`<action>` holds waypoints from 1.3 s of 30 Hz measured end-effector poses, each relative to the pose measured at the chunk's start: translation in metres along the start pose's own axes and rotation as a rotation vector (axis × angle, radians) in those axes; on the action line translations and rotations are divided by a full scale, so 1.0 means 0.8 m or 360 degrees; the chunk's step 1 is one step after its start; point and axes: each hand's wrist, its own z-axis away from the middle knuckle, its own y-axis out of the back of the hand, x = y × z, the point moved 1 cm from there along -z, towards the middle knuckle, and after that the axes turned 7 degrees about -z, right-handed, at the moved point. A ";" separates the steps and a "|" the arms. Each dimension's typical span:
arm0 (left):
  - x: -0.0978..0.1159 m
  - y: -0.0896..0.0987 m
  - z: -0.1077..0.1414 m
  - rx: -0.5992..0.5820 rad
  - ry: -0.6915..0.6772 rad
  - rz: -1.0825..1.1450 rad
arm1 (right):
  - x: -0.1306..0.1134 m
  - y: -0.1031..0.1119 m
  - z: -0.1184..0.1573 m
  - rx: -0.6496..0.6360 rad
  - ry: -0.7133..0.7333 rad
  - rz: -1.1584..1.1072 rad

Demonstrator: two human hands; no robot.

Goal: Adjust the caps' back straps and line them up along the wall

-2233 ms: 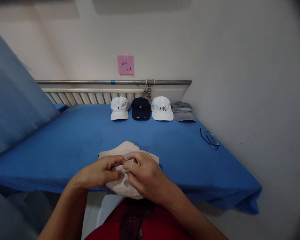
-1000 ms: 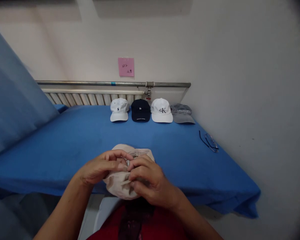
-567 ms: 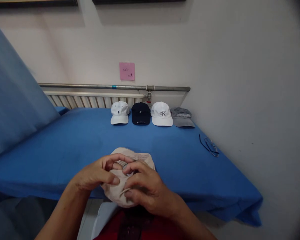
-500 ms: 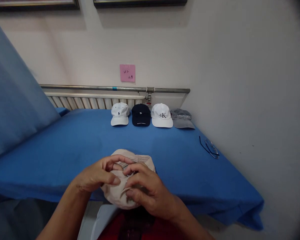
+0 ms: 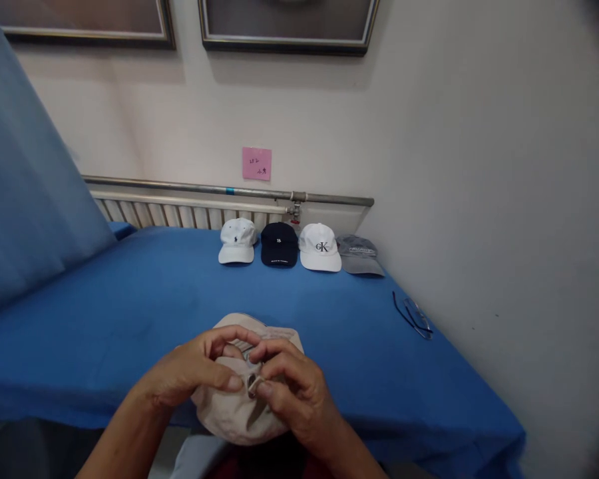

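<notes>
A beige cap (image 5: pixel 224 416) lies at the front edge of the blue-covered table, its back strap side up towards me. On its left, my left hand (image 5: pixel 199 362) grips the fabric, thumb on top and fingers reaching into the opening. My right hand (image 5: pixel 297 386) pinches the strap by a small metal buckle (image 5: pixel 252 384) between thumb and fingers. Both hands' fingertips nearly meet over the cap's opening. Part of the cap is hidden under my hands.
Along the back of the blue cloth (image 5: pixel 144 293) stand a white cap (image 5: pixel 237 241), a navy cap (image 5: pixel 279 245), a white cap with letters (image 5: pixel 320 247) and a grey cap (image 5: pixel 360 255). Eyeglasses (image 5: pixel 415 318) lie at the right edge. A curtain (image 5: pixel 24 179) hangs left.
My right hand has shifted on the strap, and the metal buckle now shows between my thumbs. My view has tilted up slightly, so everything sits lower.
</notes>
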 end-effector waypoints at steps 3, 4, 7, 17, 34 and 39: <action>-0.001 0.002 -0.002 -0.0016 -0.0005 -0.0037 | 0.003 0.000 0.000 -0.0019 -0.0062 -0.0047; -0.001 0.001 -0.002 -0.0012 -0.0009 -0.0042 | 0.004 0.000 0.000 -0.0010 -0.0071 -0.0045; 0.001 0.000 -0.002 0.0021 -0.0007 -0.0048 | 0.008 0.001 -0.001 0.0073 -0.0078 0.0022; 0.006 -0.008 -0.002 0.0190 0.0043 -0.0169 | -0.003 0.005 -0.008 -0.0103 -0.0116 0.0503; 0.007 -0.021 -0.006 0.0334 0.0061 -0.0253 | -0.015 0.001 -0.016 -0.0290 -0.0413 0.0748; 0.007 -0.025 -0.002 0.0303 0.0040 -0.0154 | -0.016 0.006 -0.016 -0.0322 -0.0371 0.0698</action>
